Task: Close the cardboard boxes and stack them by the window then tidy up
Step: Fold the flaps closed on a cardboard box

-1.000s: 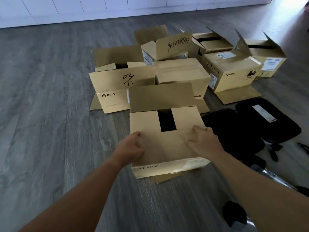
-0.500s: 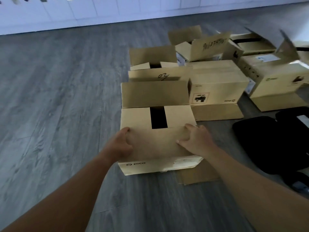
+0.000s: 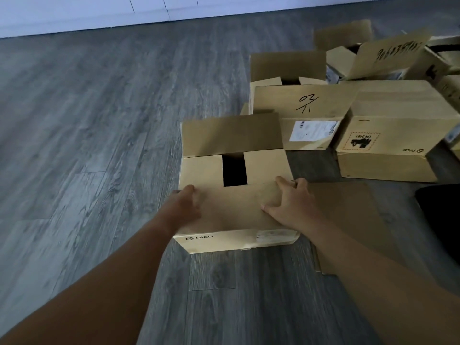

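Subject box (image 3: 234, 212): cardboard, marked PICO on its near face, standing on the grey plank floor (image 3: 87, 145) at centre frame. Near top flap is folded down flat. Two side flaps lie beneath it with a dark gap showing between them. Far flap (image 3: 231, 138) stands upright at the 12 o'clock edge of the box, not yet folded.

Left hand (image 3: 185, 205): at the 9 o'clock edge of the box top, thumb on the near flap, fingers wrapped over the left side; it grips that edge.

Right hand (image 3: 291, 205): at the 3 o'clock side of the box top, palm down, fingers spread and pressing flat on the near flap, fingertips reaching its far edge. The hands are set well apart, one at each side of the flap.

Loose sheet of cardboard (image 3: 348, 220): flat on the floor at 3 o'clock, just beside the box, partly under the right forearm.

Further boxes at 1 to 2 o'clock: one with "02/11" handwritten on a raised flap (image 3: 302, 103), open; one closed, with a printed hazard label (image 3: 388, 130), standing beside it; an open one with handwritten digits (image 3: 388, 54) behind. White wall base (image 3: 99, 13) at 12 o'clock. Dark object (image 3: 440, 215) at the 3 o'clock frame edge, identity not determinable.
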{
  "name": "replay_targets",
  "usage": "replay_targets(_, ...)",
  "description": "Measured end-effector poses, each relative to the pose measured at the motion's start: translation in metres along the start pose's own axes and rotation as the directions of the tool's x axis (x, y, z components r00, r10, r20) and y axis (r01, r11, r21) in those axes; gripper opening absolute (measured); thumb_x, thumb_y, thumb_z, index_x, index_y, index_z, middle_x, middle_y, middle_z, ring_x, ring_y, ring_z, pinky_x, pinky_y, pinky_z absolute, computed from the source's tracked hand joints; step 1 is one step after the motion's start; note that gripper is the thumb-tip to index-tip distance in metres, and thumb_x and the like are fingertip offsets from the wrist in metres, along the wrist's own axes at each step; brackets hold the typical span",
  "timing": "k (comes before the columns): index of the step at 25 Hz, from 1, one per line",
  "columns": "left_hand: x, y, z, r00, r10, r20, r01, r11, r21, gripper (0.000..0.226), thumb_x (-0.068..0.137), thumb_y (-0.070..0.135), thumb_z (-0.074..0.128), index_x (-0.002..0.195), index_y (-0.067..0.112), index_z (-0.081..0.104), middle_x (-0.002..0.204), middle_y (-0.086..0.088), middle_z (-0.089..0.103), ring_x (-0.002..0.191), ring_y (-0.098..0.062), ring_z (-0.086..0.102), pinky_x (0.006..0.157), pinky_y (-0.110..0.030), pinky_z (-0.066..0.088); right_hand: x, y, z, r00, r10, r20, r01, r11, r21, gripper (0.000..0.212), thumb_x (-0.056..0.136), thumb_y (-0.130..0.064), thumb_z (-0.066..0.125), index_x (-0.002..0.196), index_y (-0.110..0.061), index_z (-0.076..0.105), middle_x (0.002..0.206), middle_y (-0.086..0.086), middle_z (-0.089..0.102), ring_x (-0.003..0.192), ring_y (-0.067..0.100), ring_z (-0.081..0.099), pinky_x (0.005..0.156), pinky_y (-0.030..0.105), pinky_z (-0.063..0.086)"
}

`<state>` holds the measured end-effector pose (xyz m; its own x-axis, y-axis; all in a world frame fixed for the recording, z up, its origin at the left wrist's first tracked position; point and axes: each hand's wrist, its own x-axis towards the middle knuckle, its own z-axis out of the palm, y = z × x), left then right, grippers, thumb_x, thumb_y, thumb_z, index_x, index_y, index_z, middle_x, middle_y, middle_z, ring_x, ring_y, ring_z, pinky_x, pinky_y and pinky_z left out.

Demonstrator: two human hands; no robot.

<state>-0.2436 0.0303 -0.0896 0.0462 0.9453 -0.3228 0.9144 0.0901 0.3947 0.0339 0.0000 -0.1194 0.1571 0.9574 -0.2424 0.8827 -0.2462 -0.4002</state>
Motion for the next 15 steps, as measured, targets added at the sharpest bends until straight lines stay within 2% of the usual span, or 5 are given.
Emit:
replay_targets(4,-0.002,0.019,-0.007,0.988,0.114,-0.099,-0.098,0.983,0.154,0.049,0.082,0.007,0.054,0.131,0.007,0.053,0.138,-0.020,0.046,0.133,-0.041,0.040,0.106,-0.059,0.039,-0.003,-0.003,-0.009,1.000,0.000,0.025,0.002,0.998,-0.060,0.086,0.078,-0.073,0.062,0.146,-0.035,0.026,0.160,0.004,0.004,0.142,0.045,0.023,0.107,0.054,0.038)
replay_targets(8,-0.004,0.043,-0.021,0.938,0.247,-0.242,-0.191,0.953,0.235,0.026,0.094,0.027,0.048,0.106,0.015,0.067,0.104,0.000,0.065,0.099,-0.025,0.061,0.097,-0.056,0.045,-0.011,-0.010,-0.024,0.996,-0.057,-0.062,0.051,0.994,-0.095,0.073,0.082,-0.068,0.060,0.137,-0.024,0.041,0.153,0.007,0.031,0.138,0.037,0.034,0.103,0.055,0.043)
replay_targets(10,-0.007,0.050,-0.024,0.934,0.251,-0.255,-0.204,0.959,0.198,0.032,0.099,0.034,0.043,0.082,0.019,0.066,0.079,0.003,0.064,0.077,-0.023,0.062,0.087,-0.050,0.051,-0.015,-0.013,-0.035,0.982,-0.107,-0.153,0.092,0.990,-0.104,0.061,0.085,-0.066,0.056,0.127,-0.021,0.051,0.136,0.005,0.049,0.128,0.032,0.044,0.097,0.052,0.048)
replay_targets(12,-0.007,0.053,-0.026,0.938,0.231,-0.259,-0.185,0.964,0.190,0.037,0.099,0.037,0.043,0.071,0.018,0.059,0.069,0.001,0.060,0.069,-0.027,0.061,0.080,-0.045,0.053,-0.018,-0.015,-0.045,0.946,-0.182,-0.268,0.161,0.982,-0.096,0.045,0.089,-0.062,0.053,0.105,-0.020,0.061,0.108,0.000,0.062,0.106,0.027,0.057,0.085,0.045,0.051)
replay_targets(15,-0.001,0.059,-0.040,0.938,0.177,-0.299,-0.132,0.978,0.164,0.033,0.091,0.027,0.047,0.062,0.013,0.049,0.065,-0.004,0.058,0.066,-0.032,0.061,0.066,-0.036,0.052,-0.024,-0.015,-0.060,0.904,-0.223,-0.364,0.234,0.972,-0.014,0.035,0.094,-0.052,0.054,0.077,-0.023,0.059,0.068,-0.007,0.059,0.067,0.017,0.060,0.060,0.030,0.048)
